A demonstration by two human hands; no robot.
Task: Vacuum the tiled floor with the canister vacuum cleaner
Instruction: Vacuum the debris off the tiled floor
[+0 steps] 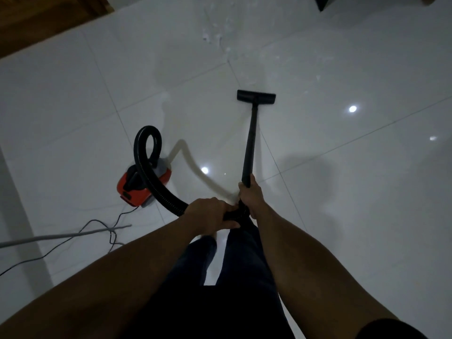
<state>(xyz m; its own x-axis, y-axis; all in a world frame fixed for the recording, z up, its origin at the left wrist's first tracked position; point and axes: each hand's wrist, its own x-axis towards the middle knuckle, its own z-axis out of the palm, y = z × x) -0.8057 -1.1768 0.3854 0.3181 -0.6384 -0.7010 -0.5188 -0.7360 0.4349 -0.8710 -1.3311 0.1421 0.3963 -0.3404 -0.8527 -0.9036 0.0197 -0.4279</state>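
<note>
A red canister vacuum (137,185) sits on the glossy white tiled floor (342,192) to my left. Its black ribbed hose (146,167) loops up from the canister and curves down to my hands. My left hand (210,215) grips the hose near its end. My right hand (250,196) grips the lower end of the black wand (252,140). The wand runs forward to the flat black floor head (256,97), which rests on the tiles. White scraps of debris (215,33) lie scattered beyond the head.
The black power cord (73,237) trails across the floor at left, beside a thin grey rod (61,236). A wooden edge (36,20) fills the top left corner. A dark object (322,2) stands at the top right. My dark-trousered legs (220,277) are below.
</note>
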